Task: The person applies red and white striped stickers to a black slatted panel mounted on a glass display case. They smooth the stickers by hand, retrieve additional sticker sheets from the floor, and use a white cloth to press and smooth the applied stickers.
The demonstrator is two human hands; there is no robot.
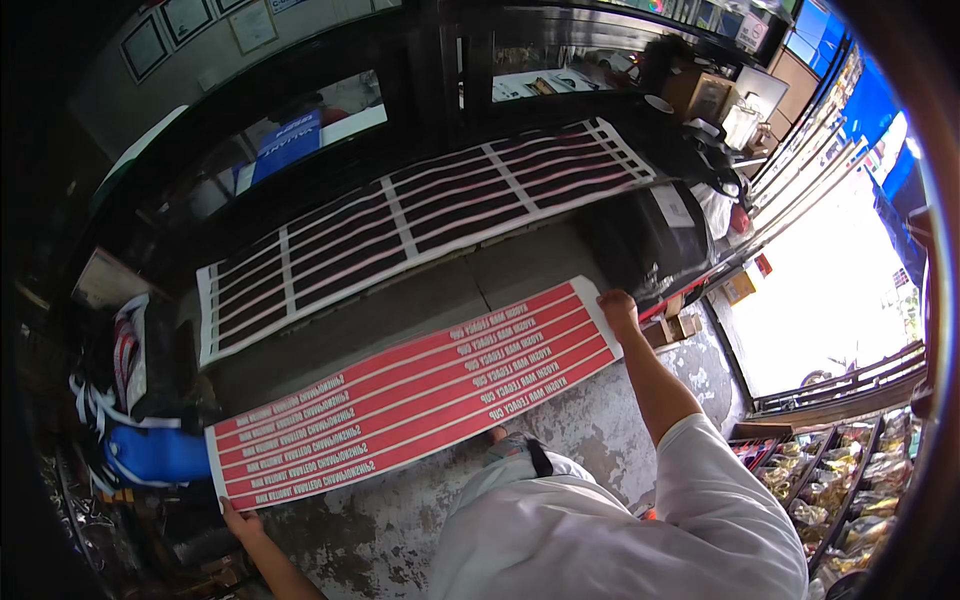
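Observation:
A long white sheet printed with red bands (420,394) stretches across in front of me, tilted up towards the right. Its bands carry white mirrored lettering. My left hand (241,522) pinches the sheet's near left corner. At the right end, my right hand (619,310) grips the edge close to the far corner. Beyond it, a long strip of black panels divided by white and pinkish lines (450,206) lies on a dark flat bed (420,300). The bed's front edge is partly hidden by the red sheet.
Blue fabric or a bag (154,454) sits at the left. A black covered object (645,236) with a pale label stands at the bed's right end. Worn concrete floor (375,536) lies below. Racks of small plastic packets (832,480) are at lower right, beside a bright doorway (817,300).

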